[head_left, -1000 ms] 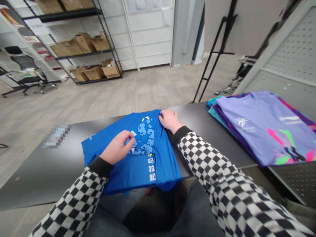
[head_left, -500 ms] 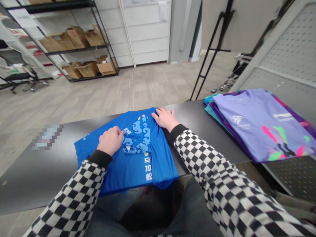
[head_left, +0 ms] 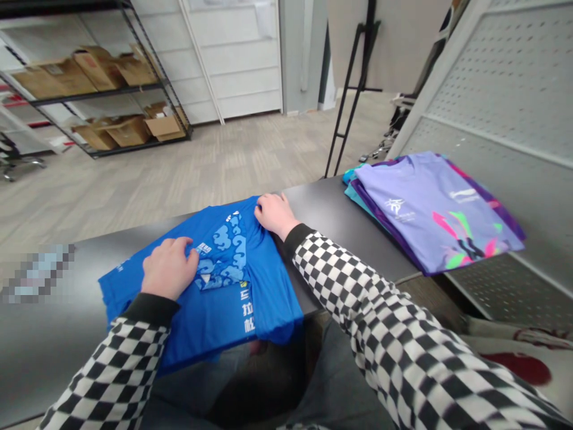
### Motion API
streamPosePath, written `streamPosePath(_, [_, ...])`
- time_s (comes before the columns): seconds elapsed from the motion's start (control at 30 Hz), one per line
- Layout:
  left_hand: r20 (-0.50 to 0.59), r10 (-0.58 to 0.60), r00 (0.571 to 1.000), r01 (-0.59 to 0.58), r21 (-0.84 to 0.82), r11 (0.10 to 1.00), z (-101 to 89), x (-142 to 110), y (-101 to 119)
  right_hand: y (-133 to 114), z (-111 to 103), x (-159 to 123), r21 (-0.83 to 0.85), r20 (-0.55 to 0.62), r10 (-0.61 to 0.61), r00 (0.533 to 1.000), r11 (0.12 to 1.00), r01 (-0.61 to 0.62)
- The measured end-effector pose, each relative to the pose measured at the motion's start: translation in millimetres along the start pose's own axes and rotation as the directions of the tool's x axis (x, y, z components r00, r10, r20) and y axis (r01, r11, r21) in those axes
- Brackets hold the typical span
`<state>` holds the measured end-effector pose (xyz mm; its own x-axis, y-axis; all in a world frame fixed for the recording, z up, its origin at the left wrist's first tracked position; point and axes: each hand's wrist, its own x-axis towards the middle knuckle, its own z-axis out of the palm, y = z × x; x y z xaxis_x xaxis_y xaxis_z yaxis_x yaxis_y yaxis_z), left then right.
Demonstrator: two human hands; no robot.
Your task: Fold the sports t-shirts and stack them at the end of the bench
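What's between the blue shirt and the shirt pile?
Head view: a stretch of dark tabletop, partly crossed by the checkered right sleeve; the right hand is at the blue shirt's far edge.

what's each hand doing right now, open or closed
Left hand: fingers loosely bent over the blue shirt; whether it grips cannot be told.
Right hand: fingers bent at the shirt's far edge; grip cannot be told.

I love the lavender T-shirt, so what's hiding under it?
Teal cloth peeks out left of the lavender T-shirt, and purple-and-pink cloth at its right. The rest is covered, so I can't tell how many pieces are stacked there.
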<state>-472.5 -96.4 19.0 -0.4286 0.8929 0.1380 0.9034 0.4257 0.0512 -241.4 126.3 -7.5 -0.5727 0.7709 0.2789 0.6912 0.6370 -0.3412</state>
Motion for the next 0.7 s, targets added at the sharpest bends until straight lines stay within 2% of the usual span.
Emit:
streamPosePath(0.07, [-0.070,0.128,0.989,-0.130,-0.026,0.991,2.1,-4,9,-2,2,-1,0.004,0.045,-0.049,0.998,0.999,0.048])
streamPosePath(0.13, [-0.026,0.220,0.975,-0.221,-0.068,0.973,8.3,-8,17,-1,5,-3,0.020,0.085,-0.068,0.994,0.998,0.066])
streamPosePath(0.27, [0.194,0.202,0.960,-0.185,-0.101,0.977,23.1,-15,20,2,9,-4,0.041,0.127,-0.075,0.989,0.997,0.071])
streamPosePath(0.47, [0.268,0.178,0.947,-0.153,-0.110,0.982,23.4,-11,6,5,12,-1,0.018,0.204,-0.064,0.977,0.998,0.062])
streamPosePath(0.53, [0.243,0.161,0.957,-0.143,-0.091,0.986,20.1,-10,4,6,13,1,0.027,0.202,-0.047,0.978,0.999,0.042])
streamPosePath(0.63, [0.087,0.134,0.987,-0.127,-0.081,0.989,10.6,-18,10,7,14,1,0.041,0.205,-0.039,0.978,0.999,0.031])
streamPosePath(0.7, [0.014,0.231,0.973,-0.225,-0.182,0.957,0.3,-32,22,7,14,1,0.042,0.211,-0.045,0.976,0.998,0.037])
